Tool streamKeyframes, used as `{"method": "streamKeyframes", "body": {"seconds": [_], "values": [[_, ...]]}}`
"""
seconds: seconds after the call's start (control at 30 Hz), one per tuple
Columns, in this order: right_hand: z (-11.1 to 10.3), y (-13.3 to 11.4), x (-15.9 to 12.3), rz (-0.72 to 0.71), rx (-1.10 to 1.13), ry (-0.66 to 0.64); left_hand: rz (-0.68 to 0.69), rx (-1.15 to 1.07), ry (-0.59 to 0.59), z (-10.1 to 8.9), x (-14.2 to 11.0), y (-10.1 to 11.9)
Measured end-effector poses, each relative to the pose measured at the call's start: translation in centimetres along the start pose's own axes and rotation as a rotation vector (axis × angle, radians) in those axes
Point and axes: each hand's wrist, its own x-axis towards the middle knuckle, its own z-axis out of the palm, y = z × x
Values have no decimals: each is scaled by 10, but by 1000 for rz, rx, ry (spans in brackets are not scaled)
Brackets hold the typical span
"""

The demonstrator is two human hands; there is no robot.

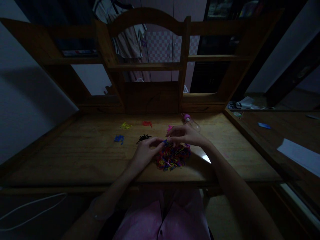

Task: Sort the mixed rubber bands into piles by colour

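Note:
A tangled pile of thin, multicoloured pieces that look like small elastic bands [173,158] lies on the wooden desk. Above its far edge, my left hand [146,151] pinches with thumb and forefinger at a bit of blue band [165,141]. From the other side my right hand [183,135] meets it, fingertips closed on the same blue bit. Sorted by colour, small heaps lie beyond: blue [119,138], yellow [125,125], red [147,123] and black [143,137]. A pink heap [169,128] is partly hidden behind my right hand.
A clear bottle with a pink cap [192,123] lies behind my right hand. Wooden shelving [147,66] rises along the desk's back edge. On the side surface to the right are a white paper [300,155] and a small blue card [264,125]. The room is dim.

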Motion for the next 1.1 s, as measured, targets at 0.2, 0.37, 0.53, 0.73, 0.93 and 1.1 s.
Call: {"method": "streamKeyframes", "body": {"seconds": [0.2,0.37,0.53,0.73,0.93,1.1], "values": [[14,15,9,16,126,-41,36,67,81,0,-3,-3],[6,14,11,-1,105,96,31,64,107,-5,-4,-6],[-1,8,9,-10,55,247,50,167,119,-34,-9,-24],[-6,10,8,2,13,361,-120,530,382,-111,-22,-94],[-9,22,9,12,-30,188,-219,710,393,-152,-18,-138],[-11,28,7,79,13,84,-248,718,358,-152,-14,-135]]}}
